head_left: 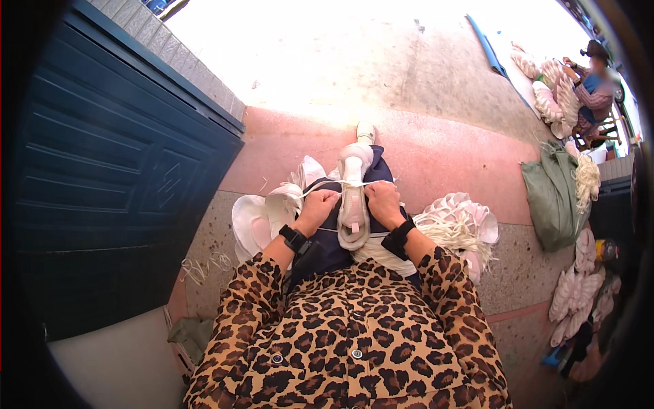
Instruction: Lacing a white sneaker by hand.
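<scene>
Head view, shoe: I see a white-and-pink shoe (353,204) lying lengthwise on the dark trousers (381,167) of the wearer's lap, heel end toward the body, between the two hands.
Lace: a white lace (351,183) runs across the shoe from one hand to the other.
Left hand: on the shoe's left, the left hand (319,206) has its fingers curled in, pinching the lace; I can't make out the exact fingertip contact.
Right hand: close against the shoe's right edge, the right hand (383,202) is also curled, with the lace between thumb and fingers as far as I can tell.
Wrists and shirt: each wrist wears a black band (294,240), below it the sleeves of a leopard-print shirt (355,334).
Left of the lap: more pale shoes (252,221) sit just beside the leg, and loose laces (204,266) lie on the speckled floor near a blue door (122,163).
Right of the lap: I get a heap of pink-and-white shoes (458,218) with cream laces trailing, and farther off a green sack (553,198).
Upper right: a co-worker (596,99) sits beside bundled pale shoes (555,95), well apart from the wearer.
</scene>
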Motion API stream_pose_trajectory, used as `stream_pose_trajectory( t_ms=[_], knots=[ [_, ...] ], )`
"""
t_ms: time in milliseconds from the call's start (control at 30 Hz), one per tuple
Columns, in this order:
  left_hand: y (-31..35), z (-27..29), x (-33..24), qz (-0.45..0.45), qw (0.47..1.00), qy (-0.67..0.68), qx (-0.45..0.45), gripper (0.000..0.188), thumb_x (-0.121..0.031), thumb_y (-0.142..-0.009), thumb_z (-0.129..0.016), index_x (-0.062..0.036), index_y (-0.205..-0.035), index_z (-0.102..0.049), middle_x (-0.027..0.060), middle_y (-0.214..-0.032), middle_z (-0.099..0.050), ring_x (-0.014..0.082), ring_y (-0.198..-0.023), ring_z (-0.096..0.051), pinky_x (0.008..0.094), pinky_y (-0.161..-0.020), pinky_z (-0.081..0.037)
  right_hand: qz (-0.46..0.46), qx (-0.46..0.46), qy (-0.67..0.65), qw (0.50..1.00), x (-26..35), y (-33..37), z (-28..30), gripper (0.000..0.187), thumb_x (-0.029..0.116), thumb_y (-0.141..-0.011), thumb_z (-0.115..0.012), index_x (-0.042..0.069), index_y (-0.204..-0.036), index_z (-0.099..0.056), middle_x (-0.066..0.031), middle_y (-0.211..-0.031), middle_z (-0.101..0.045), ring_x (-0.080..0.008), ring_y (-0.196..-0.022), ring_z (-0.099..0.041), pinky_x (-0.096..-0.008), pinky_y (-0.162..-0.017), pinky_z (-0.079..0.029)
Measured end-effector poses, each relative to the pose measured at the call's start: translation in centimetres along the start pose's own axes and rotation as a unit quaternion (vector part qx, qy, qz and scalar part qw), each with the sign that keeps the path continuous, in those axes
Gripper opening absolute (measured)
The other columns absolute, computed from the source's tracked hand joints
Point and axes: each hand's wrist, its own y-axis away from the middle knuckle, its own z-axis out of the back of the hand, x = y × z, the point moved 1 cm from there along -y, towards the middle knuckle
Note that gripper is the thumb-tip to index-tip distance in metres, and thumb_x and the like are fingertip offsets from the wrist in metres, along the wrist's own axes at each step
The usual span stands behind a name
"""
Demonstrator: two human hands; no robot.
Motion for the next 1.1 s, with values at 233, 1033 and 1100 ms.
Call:
stream_pose_trajectory(
  t_ms=[233,1033,1100],
  knots=[
    [0.6,0.6,0.4,-0.016,0.997,0.01,-0.07,0.024,-0.018,-0.083,-0.058,0.0043,-0.092,-0.063,-0.0003,-0.076,-0.061,0.0045,-0.067,-0.051,0.0198,-0.061,-0.042,0.081,0.017,0.037,0.996,0.6,-0.4,0.9,0.016,0.019,-0.079,-0.051,0.009,-0.078,-0.063,-0.0088,-0.086,-0.058,-0.0282,-0.088,-0.051,-0.0425,-0.075,-0.04],
    [-1.0,-0.1,-2.1,-0.083,0.923,-0.367,-0.082,0.022,-0.03,-0.078,-0.056,-0.0098,-0.079,-0.065,0.0092,-0.079,-0.063,0.0289,-0.087,-0.055,0.044,-0.071,-0.04,0.097,0.05,0.076,0.991,1.8,0.6,2.0,0.023,0.026,-0.08,-0.054,0.005,-0.079,-0.064,-0.0138,-0.082,-0.059,-0.0309,-0.084,-0.052,-0.042,-0.072,-0.038],
    [0.4,-0.5,-2.1,-0.149,0.901,-0.393,-0.101,0.024,-0.03,-0.077,-0.056,-0.0069,-0.077,-0.063,0.0092,-0.081,-0.062,0.0273,-0.09,-0.051,0.0417,-0.072,-0.037,0.097,0.064,0.09,0.989,1.7,0.7,2.2,0.024,0.026,-0.08,-0.054,0.005,-0.081,-0.064,-0.0143,-0.083,-0.059,-0.0312,-0.084,-0.052,-0.0429,-0.072,-0.038]
  ],
)
